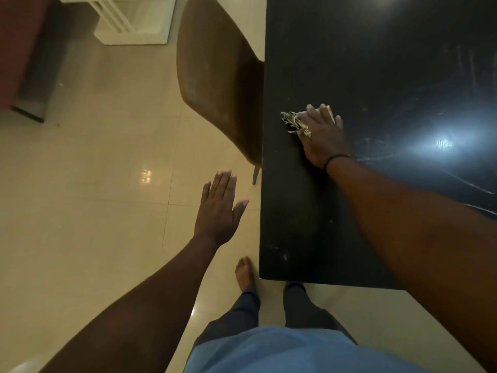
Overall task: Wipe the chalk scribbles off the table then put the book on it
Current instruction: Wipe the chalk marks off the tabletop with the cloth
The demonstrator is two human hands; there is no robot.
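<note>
Nearest the camera is the person's blue shirt [295, 351], with dark trousers [242, 316] and a bare foot [244, 273] on the tiled floor [80, 211] below it.

Black table [376, 63]: occupies the right side of the view, its near corner just beside the foot. Faint chalk scribbles [376, 154] show as pale streaks on the top, to the right of the right hand, near a bright light reflection.

Right hand [322, 135]: laid flat, palm down, fingers straight, pressing a pale cloth [294, 122] against the table top near its left edge. A frayed fringe of the cloth protrudes to the left of the fingers. A dark band [336, 158] circles the wrist.

Left hand [219, 208]: held above the floor, left of the table and apart from it, fingers extended together, thumb out, holding nothing.

Brown chair [217, 76]: stands against the table's left edge. A white fixture [134, 20] sits at the far upper left.
</note>
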